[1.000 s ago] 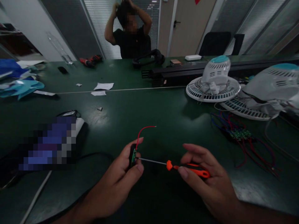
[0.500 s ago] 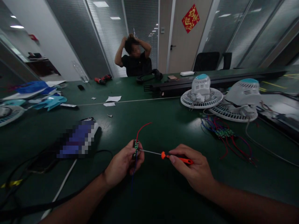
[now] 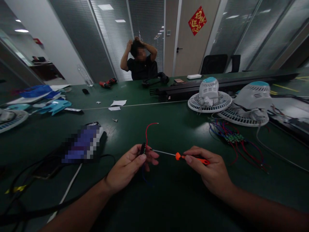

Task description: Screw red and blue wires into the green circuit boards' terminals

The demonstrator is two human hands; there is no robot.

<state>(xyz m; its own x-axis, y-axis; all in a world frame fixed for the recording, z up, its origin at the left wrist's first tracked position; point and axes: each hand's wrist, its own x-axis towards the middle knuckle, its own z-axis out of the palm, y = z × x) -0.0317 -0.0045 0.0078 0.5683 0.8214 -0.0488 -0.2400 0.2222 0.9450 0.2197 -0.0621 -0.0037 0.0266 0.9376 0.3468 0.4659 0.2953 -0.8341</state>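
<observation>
Circuit board (image 3: 143,149) and screwdriver (image 3: 178,156), above the green desk (image 3: 159,114).
I see the left hand's grip (image 3: 127,165) pinching the board; the right hand's grip (image 3: 210,167) is wrapped round the orange handle (image 3: 205,161), tip (image 3: 152,149) just beside the board.

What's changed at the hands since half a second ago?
The left hand has turned the board more edge-on, and its fingers spread out further right. The right hand has moved the screwdriver rightward, so the tip now appears apart from the board. Nothing was picked up or let go. The fans and wired boards stayed put.
</observation>
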